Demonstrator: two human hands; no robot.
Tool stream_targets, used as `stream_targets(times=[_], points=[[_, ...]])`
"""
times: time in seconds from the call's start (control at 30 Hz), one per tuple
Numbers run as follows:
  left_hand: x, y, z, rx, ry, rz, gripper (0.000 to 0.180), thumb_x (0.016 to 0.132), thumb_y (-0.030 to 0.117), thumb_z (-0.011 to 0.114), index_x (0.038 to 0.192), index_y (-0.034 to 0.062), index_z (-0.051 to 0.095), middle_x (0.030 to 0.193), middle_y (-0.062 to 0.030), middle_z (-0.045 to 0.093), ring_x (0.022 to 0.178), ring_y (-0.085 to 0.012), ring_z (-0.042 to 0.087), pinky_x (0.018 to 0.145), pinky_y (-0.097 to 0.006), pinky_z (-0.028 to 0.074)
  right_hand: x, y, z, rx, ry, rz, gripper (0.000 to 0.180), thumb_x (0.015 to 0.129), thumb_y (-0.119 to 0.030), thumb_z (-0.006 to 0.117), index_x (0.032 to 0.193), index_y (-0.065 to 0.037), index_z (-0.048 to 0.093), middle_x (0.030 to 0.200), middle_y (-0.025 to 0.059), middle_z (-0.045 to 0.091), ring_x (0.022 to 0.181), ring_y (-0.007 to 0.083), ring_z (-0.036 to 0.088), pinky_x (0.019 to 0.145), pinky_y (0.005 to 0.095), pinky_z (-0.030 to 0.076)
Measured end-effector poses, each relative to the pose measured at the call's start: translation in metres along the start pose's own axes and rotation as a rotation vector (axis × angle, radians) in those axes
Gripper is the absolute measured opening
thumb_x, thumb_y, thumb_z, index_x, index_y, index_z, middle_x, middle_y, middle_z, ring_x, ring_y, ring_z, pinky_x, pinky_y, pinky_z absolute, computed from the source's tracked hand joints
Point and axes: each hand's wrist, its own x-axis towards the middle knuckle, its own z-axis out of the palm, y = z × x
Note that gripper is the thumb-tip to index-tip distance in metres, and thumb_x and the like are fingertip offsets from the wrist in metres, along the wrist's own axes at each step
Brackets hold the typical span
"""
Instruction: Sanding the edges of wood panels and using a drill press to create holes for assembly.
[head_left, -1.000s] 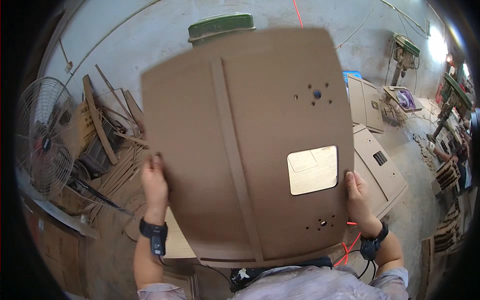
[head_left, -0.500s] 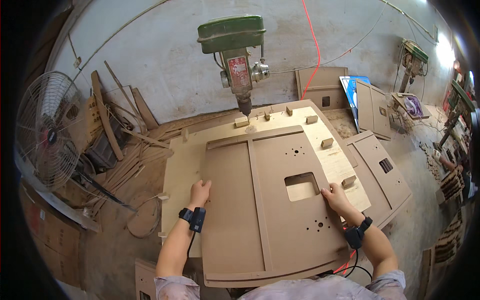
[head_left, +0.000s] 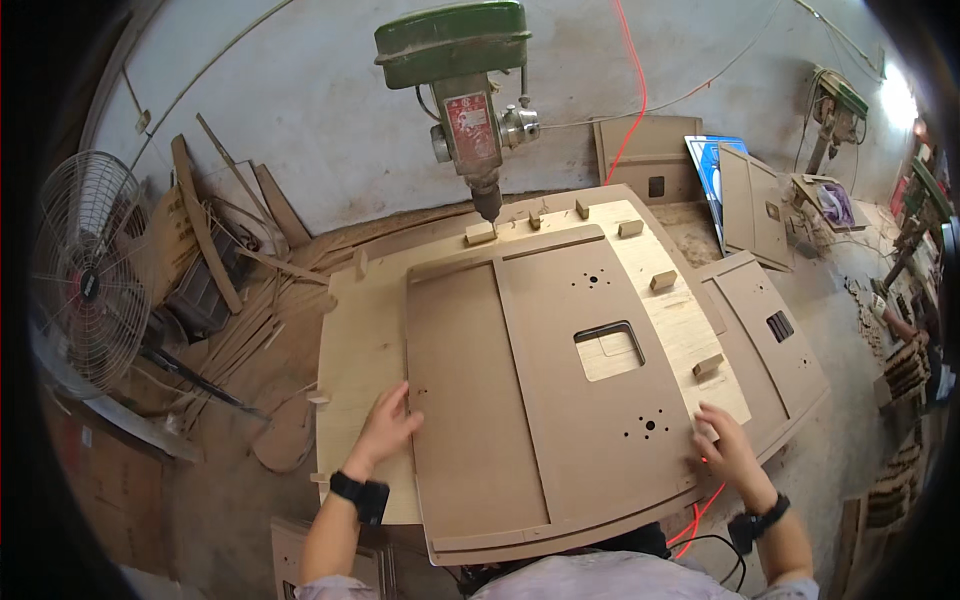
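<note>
A large brown fibreboard panel (head_left: 465, 400) lies flat on a pale plywood board (head_left: 365, 330). It has raised strips, a rectangular cut-out and two clusters of small holes. My left hand (head_left: 385, 430) is at the panel's left edge, fingers apart, its thumb by the rim. Beside the right edge, near the lower hole cluster, my right hand (head_left: 725, 443) has its fingers loosely spread and grips nothing. Above the far side of the plywood hangs a green drill press (head_left: 470, 130), its bit pointing down close to a small wooden block (head_left: 480, 233).
Several wooden blocks, one of them this block (head_left: 707, 365), stand along the plywood's edges. Another brown panel (head_left: 765, 340) lies at the right. A caged fan (head_left: 90, 280) stands left, near scrap wood strips (head_left: 235, 340). A red cable (head_left: 695, 530) hangs by my right arm.
The panel has shifted slightly away from me, toward the far blocks. Both hands have slid nearer to me along its edges, and my right hand has let go of the rim.
</note>
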Motion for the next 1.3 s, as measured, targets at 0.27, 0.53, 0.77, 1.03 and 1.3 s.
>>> stream_targets(times=[0.27, 0.53, 0.77, 1.03, 1.3], points=[[-0.050, 0.034, 0.042, 0.062, -0.011, 0.164, 0.075, 0.084, 0.029, 0.064, 0.144, 0.0034, 0.026, 0.153, -0.0169, 0.017, 0.142, -0.0267, 0.012, 0.114, -0.038, 0.015, -0.053, -0.002, 0.049, 0.424, 0.374, 0.139, 0.016, 0.090, -0.011, 0.054, 0.098, 0.000, 0.061, 0.120, 0.0143, 0.056, 0.115, 0.0246, 0.051, 0.100, 0.0354, 0.037], [-0.045, 0.032, 0.064, -0.916, 0.085, 0.143, 0.066, 0.090, 0.020, 0.049, 0.145, -0.0027, 0.020, 0.155, -0.0114, 0.008, 0.143, -0.0227, 0.005, 0.115, -0.035, 0.005, -0.042, 0.001, 0.050, 0.847, 0.532, 0.193, 0.015, 0.090, -0.012, 0.055, 0.097, 0.000, 0.060, 0.117, 0.0120, 0.055, 0.110, 0.0206, 0.051, 0.098, 0.0334, 0.037], [-0.019, 0.041, 0.071, -0.731, 0.109, 0.142, 0.060, 0.096, 0.022, 0.042, 0.145, -0.0016, 0.018, 0.155, -0.0094, 0.010, 0.143, -0.0210, 0.009, 0.116, -0.036, 0.012, -0.021, 0.007, 0.044, 0.712, 0.547, 0.154, 0.014, 0.088, -0.009, 0.053, 0.096, 0.000, 0.059, 0.115, 0.0119, 0.056, 0.108, 0.0203, 0.051, 0.098, 0.0331, 0.037], [-0.016, 0.057, 0.079, -0.498, 0.074, 0.124, 0.066, 0.091, 0.037, 0.047, 0.143, 0.0008, 0.029, 0.156, -0.0090, 0.006, 0.144, -0.0212, 0.001, 0.116, -0.037, 0.005, -0.006, 0.026, 0.035, 0.728, 0.675, 0.199, 0.013, 0.087, -0.004, 0.050, 0.095, 0.000, 0.058, 0.108, 0.0119, 0.058, 0.105, 0.0201, 0.053, 0.096, 0.0327, 0.038], [-0.013, 0.071, 0.081, -0.347, 0.001, 0.099, 0.072, 0.089, 0.048, 0.046, 0.142, 0.0022, 0.032, 0.156, -0.0105, 0.006, 0.144, -0.0234, 0.000, 0.115, -0.039, 0.002, -0.016, 0.029, 0.034, 0.670, 0.554, 0.141, 0.012, 0.088, -0.006, 0.051, 0.095, 0.000, 0.059, 0.105, 0.0106, 0.057, 0.099, 0.0176, 0.053, 0.091, 0.0301, 0.039]])
